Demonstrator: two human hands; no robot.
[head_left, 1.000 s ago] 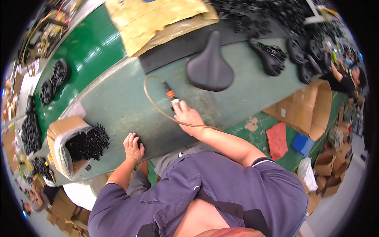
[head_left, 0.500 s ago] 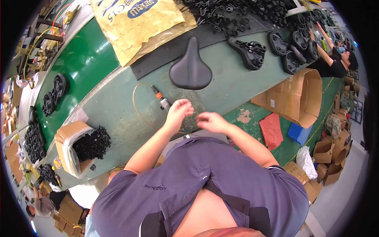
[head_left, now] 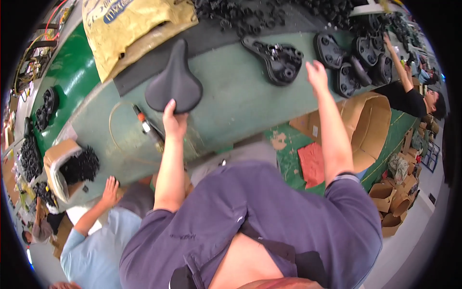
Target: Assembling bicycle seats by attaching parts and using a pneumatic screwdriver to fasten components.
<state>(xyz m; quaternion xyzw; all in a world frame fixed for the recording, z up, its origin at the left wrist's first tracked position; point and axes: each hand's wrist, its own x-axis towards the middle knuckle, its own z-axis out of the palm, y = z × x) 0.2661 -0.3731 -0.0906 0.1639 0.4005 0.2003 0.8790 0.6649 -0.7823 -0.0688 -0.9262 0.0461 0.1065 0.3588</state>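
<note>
A black bicycle saddle (head_left: 175,82) lies top side up on the green bench, nose pointing away. My left hand (head_left: 174,121) grips its wide rear edge, thumb on top and the other fingers hidden beneath. Farther right rests a second saddle (head_left: 279,61), turned over so that its underside with metal clamp parts shows. Just right of that saddle my right hand (head_left: 316,77) is held out with fingers apart, holding nothing. A power tool with an orange band (head_left: 147,126) and a thin hose lies left of my left forearm.
Several more upturned saddles (head_left: 347,79) sit at the right, above a large cardboard box (head_left: 368,130). Black clamp parts (head_left: 250,17) pile at the back beside a yellow sack (head_left: 139,36). A box of black bolts (head_left: 62,168) stands left, near a co-worker in light blue (head_left: 103,241).
My hands have parted: the left has taken hold of the first saddle's rear, the right has reached out to the far right. The view has shifted, and the co-worker at left has come into view.
</note>
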